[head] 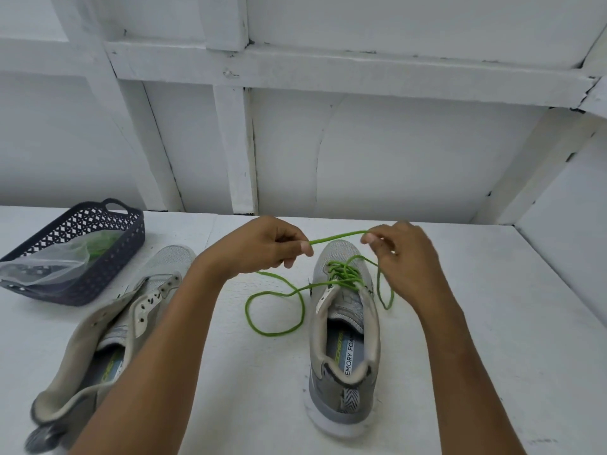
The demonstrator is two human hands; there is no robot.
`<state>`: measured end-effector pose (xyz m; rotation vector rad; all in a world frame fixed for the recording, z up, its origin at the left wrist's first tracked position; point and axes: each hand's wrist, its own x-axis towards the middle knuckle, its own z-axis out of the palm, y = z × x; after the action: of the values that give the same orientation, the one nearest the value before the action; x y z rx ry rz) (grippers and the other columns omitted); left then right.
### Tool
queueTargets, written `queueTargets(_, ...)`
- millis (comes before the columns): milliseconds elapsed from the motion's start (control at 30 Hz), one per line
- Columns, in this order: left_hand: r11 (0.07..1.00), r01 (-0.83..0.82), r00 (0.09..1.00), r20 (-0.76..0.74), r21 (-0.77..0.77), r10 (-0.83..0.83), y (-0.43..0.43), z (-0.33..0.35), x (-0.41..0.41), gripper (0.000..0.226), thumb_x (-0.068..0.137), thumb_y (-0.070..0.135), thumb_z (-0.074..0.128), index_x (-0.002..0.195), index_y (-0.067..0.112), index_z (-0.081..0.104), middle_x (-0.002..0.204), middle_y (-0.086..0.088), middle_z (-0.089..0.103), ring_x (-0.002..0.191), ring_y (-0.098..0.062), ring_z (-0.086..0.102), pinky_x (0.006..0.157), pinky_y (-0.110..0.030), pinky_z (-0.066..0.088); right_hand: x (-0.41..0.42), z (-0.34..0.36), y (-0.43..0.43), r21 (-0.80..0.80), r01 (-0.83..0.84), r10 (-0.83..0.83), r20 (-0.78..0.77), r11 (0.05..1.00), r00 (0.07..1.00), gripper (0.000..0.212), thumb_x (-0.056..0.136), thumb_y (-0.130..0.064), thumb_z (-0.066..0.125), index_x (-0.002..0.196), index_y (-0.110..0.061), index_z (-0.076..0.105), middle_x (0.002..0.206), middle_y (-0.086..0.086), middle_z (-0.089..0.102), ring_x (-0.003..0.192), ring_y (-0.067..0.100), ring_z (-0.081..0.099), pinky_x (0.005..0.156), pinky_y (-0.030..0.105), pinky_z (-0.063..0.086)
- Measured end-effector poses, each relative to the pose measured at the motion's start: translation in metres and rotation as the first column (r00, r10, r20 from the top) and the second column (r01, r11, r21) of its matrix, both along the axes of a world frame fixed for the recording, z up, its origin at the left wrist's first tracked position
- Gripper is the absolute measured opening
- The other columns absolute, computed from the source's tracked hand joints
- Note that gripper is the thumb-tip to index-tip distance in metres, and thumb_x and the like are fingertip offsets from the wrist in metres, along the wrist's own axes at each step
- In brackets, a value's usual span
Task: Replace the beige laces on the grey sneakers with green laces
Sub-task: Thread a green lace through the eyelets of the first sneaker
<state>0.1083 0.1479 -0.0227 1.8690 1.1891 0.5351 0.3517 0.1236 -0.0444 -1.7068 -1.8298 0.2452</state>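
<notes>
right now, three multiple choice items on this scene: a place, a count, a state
1. Where is the basket? A) left of the sneakers B) between them C) right of them
2. How many sneakers carry a green lace? A) none B) one C) two
3. What are the hands doing? A) resting flat B) both pinching the lace C) lifting a sneaker
1 A, it stands far left.
2 B, right sneaker laced, left sneaker bare.
3 B, left hand and right hand pinch it.

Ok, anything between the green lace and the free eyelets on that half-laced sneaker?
Nothing visible. The left hand and right hand pinch the green lace above the sneaker's toe; its upper eyelets lie uncovered.
</notes>
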Motion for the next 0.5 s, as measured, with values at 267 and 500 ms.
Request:
queueTargets(267,0.979,-0.128,0.977,-0.148,0.158,0.152,0.012,-0.020,0.004,0.018,0.088,0.046,0.069,0.082,0.029,0.074,0.070,0.013,0.063,0.059,0.000,0.053,0.056,-0.014,0.041,-0.005,0.000,-0.004,-0.022,0.110,-0.112,-0.193,0.994,0.975,0.020,0.098,-0.029,0.057,0.106,-0.011,0.061,0.071,-0.012,0.059,0.068,0.005,0.057,0.059,0.020,0.030)
queueTargets(500,0.972,-0.171,0.926,0.311,-0.162,0.215,0.013,-0.041,0.020,0.007,0.090,0.008,0.071,0.088,0.002,0.071,0.074,-0.010,0.072,0.063,-0.014,0.065,0.061,-0.027,0.055,-0.020,-0.010,-0.021,-0.301,-0.201,0.216,0.016,0.932,0.976,0.017,0.094,-0.040,0.060,0.090,-0.026,0.070,0.087,-0.012,0.068,0.079,0.002,0.058,0.070,0.022,0.044)
